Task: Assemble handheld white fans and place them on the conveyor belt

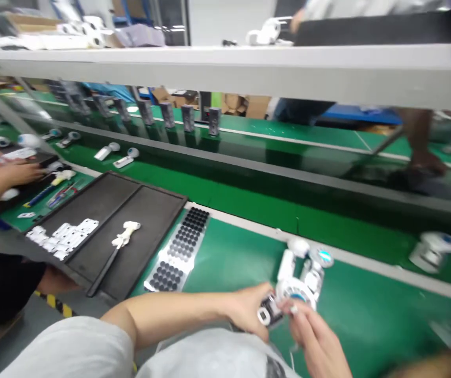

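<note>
Close to my body, my left hand [251,311] is wrapped round a small black-and-white device part [271,311] with a square white face. My right hand [314,336] meets it from the other side, its fingertips pinching a small white piece [293,310] too blurred to name. A thin white wire [292,358] hangs below that hand. Just beyond both hands, several white camera-like units [312,275] with rounded heads lie together on the green mat [233,257]; one partly hides behind my fingers.
Left of me, a black tray [150,210] holds white plates [65,236] and a black-handled brush-like tool [111,262]. Beside it lies a sheet of black round pads [188,236]. White units stand on the green conveyor [225,194]. A shelf [225,68] crosses above; a co-worker's hands [16,172] are far left.
</note>
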The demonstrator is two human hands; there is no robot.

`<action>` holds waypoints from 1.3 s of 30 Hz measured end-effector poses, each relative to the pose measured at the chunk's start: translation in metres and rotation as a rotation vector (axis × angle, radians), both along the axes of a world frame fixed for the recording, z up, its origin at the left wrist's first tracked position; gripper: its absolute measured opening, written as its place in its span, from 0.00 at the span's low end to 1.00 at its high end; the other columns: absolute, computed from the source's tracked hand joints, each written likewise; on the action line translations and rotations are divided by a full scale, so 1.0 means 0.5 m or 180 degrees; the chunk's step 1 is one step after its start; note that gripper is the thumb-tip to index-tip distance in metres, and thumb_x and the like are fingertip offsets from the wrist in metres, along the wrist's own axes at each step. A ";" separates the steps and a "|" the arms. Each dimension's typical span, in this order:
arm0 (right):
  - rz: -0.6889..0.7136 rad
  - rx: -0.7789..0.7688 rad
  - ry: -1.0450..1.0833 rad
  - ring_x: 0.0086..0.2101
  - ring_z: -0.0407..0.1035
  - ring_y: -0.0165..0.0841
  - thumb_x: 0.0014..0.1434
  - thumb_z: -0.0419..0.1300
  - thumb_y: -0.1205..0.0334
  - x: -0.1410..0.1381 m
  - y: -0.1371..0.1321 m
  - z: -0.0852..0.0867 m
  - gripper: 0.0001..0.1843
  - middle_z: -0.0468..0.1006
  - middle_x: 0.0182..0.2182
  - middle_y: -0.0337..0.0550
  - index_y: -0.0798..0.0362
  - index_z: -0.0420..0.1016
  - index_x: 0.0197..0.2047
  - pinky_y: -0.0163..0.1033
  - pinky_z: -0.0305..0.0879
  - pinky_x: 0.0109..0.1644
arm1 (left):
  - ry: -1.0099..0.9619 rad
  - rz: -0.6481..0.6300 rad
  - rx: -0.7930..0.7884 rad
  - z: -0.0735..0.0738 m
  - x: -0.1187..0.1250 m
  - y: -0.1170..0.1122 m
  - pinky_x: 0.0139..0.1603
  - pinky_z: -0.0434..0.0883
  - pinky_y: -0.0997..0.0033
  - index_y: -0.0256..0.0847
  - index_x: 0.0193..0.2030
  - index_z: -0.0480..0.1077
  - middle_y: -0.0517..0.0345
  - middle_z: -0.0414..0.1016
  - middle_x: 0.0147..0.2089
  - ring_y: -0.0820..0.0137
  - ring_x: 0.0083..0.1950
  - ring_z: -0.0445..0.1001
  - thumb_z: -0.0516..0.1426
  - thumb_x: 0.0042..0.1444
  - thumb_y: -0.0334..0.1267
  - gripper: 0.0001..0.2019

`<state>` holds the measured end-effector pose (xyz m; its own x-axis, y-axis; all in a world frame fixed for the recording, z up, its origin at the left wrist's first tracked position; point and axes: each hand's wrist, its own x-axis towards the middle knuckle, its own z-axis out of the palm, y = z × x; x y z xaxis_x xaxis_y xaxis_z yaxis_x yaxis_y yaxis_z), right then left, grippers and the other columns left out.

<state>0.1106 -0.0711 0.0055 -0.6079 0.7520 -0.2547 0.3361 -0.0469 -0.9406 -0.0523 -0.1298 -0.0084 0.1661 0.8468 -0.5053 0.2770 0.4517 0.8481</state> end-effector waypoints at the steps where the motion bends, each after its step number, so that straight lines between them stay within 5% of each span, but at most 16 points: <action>1: -0.0114 -0.0151 0.0095 0.20 0.58 0.30 0.56 0.50 0.41 0.004 0.001 0.006 0.24 0.62 0.15 0.38 0.54 0.74 0.36 0.33 0.56 0.22 | -0.0135 0.0088 0.0051 0.012 0.005 -0.003 0.25 0.61 0.77 0.39 0.42 0.59 0.65 0.61 0.32 0.74 0.30 0.61 0.65 0.23 0.29 0.34; 3: -0.0074 -0.0584 0.0551 0.17 0.49 0.25 0.57 0.51 0.43 0.009 0.005 0.016 0.22 0.55 0.15 0.33 0.55 0.71 0.34 0.32 0.47 0.20 | -0.0545 0.0458 -0.0034 0.032 0.017 -0.004 0.26 0.62 0.77 0.39 0.40 0.59 0.65 0.63 0.32 0.76 0.29 0.63 0.65 0.27 0.29 0.30; 6: -0.0149 -0.0960 0.1064 0.18 0.46 0.23 0.58 0.51 0.46 0.016 0.011 0.026 0.18 0.57 0.19 0.33 0.54 0.66 0.32 0.31 0.42 0.20 | -0.1289 0.1390 -0.0401 0.047 0.033 0.006 0.24 0.64 0.75 0.40 0.38 0.59 0.63 0.66 0.28 0.76 0.23 0.65 0.63 0.41 0.42 0.21; 11: 0.0083 -0.0375 0.0461 0.20 0.51 0.25 0.61 0.47 0.53 0.030 -0.008 0.037 0.15 0.57 0.19 0.32 0.54 0.66 0.31 0.31 0.48 0.24 | -0.1695 0.2381 -0.0288 0.071 0.043 0.019 0.20 0.63 0.78 0.39 0.34 0.63 0.63 0.69 0.25 0.77 0.21 0.67 0.60 0.48 0.49 0.16; 16: 0.0396 0.0139 0.0140 0.24 0.56 0.26 0.62 0.47 0.58 0.035 -0.030 0.052 0.14 0.62 0.21 0.33 0.54 0.67 0.29 0.32 0.52 0.30 | -0.1776 0.2345 -0.0303 0.089 0.057 0.011 0.21 0.67 0.76 0.40 0.36 0.63 0.63 0.69 0.25 0.75 0.22 0.69 0.61 0.47 0.47 0.16; 26: 0.0599 0.0204 0.0020 0.24 0.57 0.26 0.61 0.48 0.60 0.036 -0.034 0.043 0.14 0.63 0.20 0.34 0.55 0.66 0.26 0.32 0.52 0.30 | -0.1195 0.1808 -0.0111 0.093 0.051 0.014 0.24 0.65 0.79 0.41 0.46 0.65 0.64 0.69 0.28 0.77 0.24 0.67 0.61 0.49 0.45 0.19; 33: 0.0391 -0.0126 0.0380 0.27 0.58 0.26 0.61 0.46 0.59 0.024 -0.039 0.047 0.14 0.65 0.24 0.35 0.55 0.66 0.28 0.32 0.54 0.34 | -0.2050 0.1972 -0.0467 0.079 0.050 0.017 0.19 0.66 0.75 0.39 0.37 0.63 0.63 0.68 0.25 0.75 0.19 0.67 0.60 0.48 0.47 0.16; 39: 0.0313 0.0304 -0.0004 0.24 0.57 0.26 0.61 0.48 0.59 0.018 -0.042 0.045 0.14 0.64 0.20 0.34 0.54 0.67 0.27 0.32 0.53 0.31 | -0.1673 0.2095 -0.0223 0.082 0.044 0.019 0.23 0.67 0.78 0.41 0.45 0.63 0.64 0.68 0.27 0.77 0.23 0.69 0.61 0.48 0.44 0.20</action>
<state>0.1195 -0.0920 0.0279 -0.6796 0.7097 -0.1855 0.3357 0.0762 -0.9389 -0.0301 -0.1203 0.0325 -0.1221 0.8227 -0.5552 -0.4839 0.4391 0.7570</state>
